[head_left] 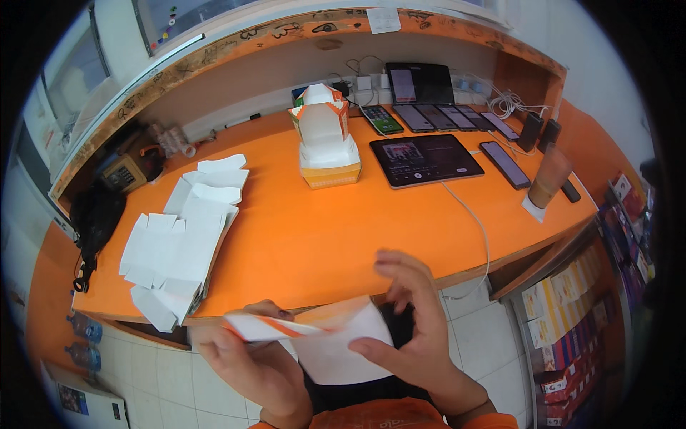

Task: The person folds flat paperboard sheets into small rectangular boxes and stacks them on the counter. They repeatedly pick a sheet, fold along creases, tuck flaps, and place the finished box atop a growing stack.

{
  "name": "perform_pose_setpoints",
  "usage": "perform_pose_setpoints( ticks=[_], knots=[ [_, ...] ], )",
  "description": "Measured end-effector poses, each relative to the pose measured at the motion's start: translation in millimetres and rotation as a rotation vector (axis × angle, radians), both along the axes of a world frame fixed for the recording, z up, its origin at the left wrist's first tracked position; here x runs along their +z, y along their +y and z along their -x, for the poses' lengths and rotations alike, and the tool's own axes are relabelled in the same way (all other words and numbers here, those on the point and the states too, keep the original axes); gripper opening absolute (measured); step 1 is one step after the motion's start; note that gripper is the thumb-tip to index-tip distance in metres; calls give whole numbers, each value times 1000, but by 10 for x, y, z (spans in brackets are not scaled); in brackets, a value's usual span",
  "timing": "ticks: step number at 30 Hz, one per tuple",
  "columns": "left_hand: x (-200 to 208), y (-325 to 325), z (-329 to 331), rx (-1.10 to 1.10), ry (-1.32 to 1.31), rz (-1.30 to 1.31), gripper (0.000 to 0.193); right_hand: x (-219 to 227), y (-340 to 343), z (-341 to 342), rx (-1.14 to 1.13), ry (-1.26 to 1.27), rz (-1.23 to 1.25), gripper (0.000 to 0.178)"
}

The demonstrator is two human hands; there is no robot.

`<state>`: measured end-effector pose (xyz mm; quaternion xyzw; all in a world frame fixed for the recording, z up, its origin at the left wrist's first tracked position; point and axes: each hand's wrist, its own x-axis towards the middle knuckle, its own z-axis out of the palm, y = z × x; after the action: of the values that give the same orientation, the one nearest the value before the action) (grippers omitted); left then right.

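Note:
In front of my body is a partly folded paper food box, white with orange and red print. My left hand grips its left end, fingers wrapped round the folded edge and a little blurred. My right hand is at its right side, with the thumb against the white panel and the other fingers raised apart in the air. On the table's left lies a stack of flat white box blanks. Farther back, several folded boxes stand nested in a pile.
The orange table holds a tablet, several phones and a cup at the right. A white cable hangs over the front edge. A black bag lies far left; shelves of packets stand lower right.

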<state>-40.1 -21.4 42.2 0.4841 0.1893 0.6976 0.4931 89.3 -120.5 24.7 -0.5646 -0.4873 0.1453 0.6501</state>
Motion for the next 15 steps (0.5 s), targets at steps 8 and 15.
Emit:
perform_pose_setpoints(
  ticks=[8,15],
  knots=[
    [-344,17,298,-278,62,104,32,-768,-92,-49,771,941,-1,68],
    [-939,-44,610,-582,497,-80,25,-1091,-447,288,603,674,-24,33]
  ],
)
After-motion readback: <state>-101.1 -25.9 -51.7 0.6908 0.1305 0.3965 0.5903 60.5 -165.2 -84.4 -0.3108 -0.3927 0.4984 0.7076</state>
